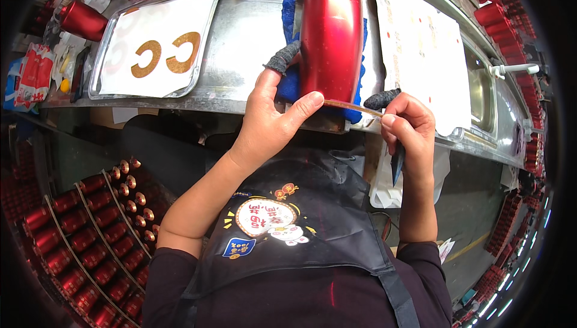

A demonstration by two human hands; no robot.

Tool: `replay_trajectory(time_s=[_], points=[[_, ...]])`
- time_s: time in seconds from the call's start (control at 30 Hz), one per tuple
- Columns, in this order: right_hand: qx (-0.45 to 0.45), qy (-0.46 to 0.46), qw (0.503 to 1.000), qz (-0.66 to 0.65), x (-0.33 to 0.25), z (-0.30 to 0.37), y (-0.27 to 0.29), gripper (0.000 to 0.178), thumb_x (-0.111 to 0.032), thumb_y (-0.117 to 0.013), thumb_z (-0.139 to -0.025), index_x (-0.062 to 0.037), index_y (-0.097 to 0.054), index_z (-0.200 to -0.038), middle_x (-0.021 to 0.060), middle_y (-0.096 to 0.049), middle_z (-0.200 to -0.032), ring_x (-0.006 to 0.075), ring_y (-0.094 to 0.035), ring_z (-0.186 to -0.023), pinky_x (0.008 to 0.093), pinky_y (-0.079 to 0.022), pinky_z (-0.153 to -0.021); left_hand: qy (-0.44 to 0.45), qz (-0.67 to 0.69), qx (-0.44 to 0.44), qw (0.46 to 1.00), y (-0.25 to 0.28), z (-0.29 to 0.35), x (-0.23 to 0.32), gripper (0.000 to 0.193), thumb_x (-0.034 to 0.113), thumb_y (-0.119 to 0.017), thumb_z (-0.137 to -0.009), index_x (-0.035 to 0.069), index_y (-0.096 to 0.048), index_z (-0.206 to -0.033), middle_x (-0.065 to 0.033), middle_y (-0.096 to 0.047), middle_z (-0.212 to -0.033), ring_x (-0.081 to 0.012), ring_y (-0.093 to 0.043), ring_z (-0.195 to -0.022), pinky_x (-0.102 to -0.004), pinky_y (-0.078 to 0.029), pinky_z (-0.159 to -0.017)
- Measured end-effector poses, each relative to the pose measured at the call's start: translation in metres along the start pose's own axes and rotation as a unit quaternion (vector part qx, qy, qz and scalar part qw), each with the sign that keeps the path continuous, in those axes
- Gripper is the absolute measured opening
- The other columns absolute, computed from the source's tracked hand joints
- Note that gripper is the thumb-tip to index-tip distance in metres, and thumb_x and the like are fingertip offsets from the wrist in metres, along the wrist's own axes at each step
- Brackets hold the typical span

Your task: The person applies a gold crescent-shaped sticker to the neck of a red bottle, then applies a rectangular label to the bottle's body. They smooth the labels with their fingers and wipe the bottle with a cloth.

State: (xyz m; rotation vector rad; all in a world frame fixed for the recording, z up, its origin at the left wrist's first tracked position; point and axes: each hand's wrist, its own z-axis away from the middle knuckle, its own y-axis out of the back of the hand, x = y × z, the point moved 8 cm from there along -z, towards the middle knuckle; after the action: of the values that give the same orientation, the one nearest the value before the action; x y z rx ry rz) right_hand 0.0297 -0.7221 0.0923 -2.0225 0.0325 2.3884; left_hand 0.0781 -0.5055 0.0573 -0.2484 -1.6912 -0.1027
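A glossy red bottle lies on a blue cloth at the bench, its neck pointing away from me. My left hand is at its near left edge: the wrapped index finger rests against the side and the thumb presses at the base, the other fingers being hidden. From that thumb a thin gold curved strip runs along the base to my right hand, whose thumb and index finger pinch its other end. A dark pointed tool, perhaps tweezers, sticks down from the same right hand.
Left on the bench is a clear tray with a white sheet carrying two gold C-shaped pieces. A printed white sheet lies to the right, before a metal sink. Several red bottles stand racked at lower left.
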Motion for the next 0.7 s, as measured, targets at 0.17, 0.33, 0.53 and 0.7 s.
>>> replay_trajectory(time_s=[0.17, 0.33, 0.53, 0.7], points=[[0.012, 0.012, 0.999, 0.043, -0.001, -0.001, 0.001, 0.014, -0.011, -0.062, -0.087, -0.0031, -0.055, -0.078, -0.0005, -0.051, -0.06, 0.0039, -0.043, -0.047, 0.0192, -0.032, -0.044, 0.004, 0.009, -0.001, 1.0, 0.001, 0.0, -0.001, 0.07, 0.022, -0.077, -0.089, -0.004, -0.044, -0.145, -0.0175, -0.052, -0.139, -0.0253, -0.049, -0.131, -0.037, -0.039, -0.112], [0.014, 0.016, 0.998, 0.056, 0.003, -0.003, 0.002, 0.014, -0.012, -0.062, -0.088, -0.0032, -0.056, -0.079, -0.0005, -0.051, -0.061, 0.0036, -0.042, -0.047, 0.0192, -0.032, -0.044, -0.003, 0.019, 0.0, 1.0, 0.0, 0.001, 0.001, 0.069, 0.022, -0.077, -0.089, -0.004, -0.044, -0.144, -0.0179, -0.051, -0.141, -0.0259, -0.049, -0.131, -0.0377, -0.039, -0.111], [-0.002, -0.006, 1.0, 0.019, 0.009, -0.004, 0.003, 0.011, -0.006, -0.066, -0.087, -0.0029, -0.06, -0.079, -0.0037, -0.056, -0.071, 0.0008, -0.047, -0.056, 0.0182, -0.032, -0.049, -0.181, -0.294, 0.018, 0.938, 0.006, 0.025, 0.044, 0.045, 0.029, -0.076, -0.087, 0.002, -0.068, -0.122, -0.0233, -0.047, -0.146, -0.0364, -0.049, -0.13, -0.0445, -0.034, -0.11], [-0.002, -0.002, 0.999, 0.044, 0.011, -0.005, 0.002, 0.009, -0.006, -0.065, -0.088, -0.0036, -0.06, -0.081, -0.0046, -0.055, -0.07, 0.0005, -0.045, -0.057, 0.0185, -0.031, -0.05, -0.237, -0.484, -0.034, 0.841, -0.004, 0.039, 0.045, 0.03, 0.027, -0.075, -0.085, 0.012, -0.078, -0.111, -0.0297, -0.041, -0.152, -0.0436, -0.047, -0.132, -0.054, -0.026, -0.11]])
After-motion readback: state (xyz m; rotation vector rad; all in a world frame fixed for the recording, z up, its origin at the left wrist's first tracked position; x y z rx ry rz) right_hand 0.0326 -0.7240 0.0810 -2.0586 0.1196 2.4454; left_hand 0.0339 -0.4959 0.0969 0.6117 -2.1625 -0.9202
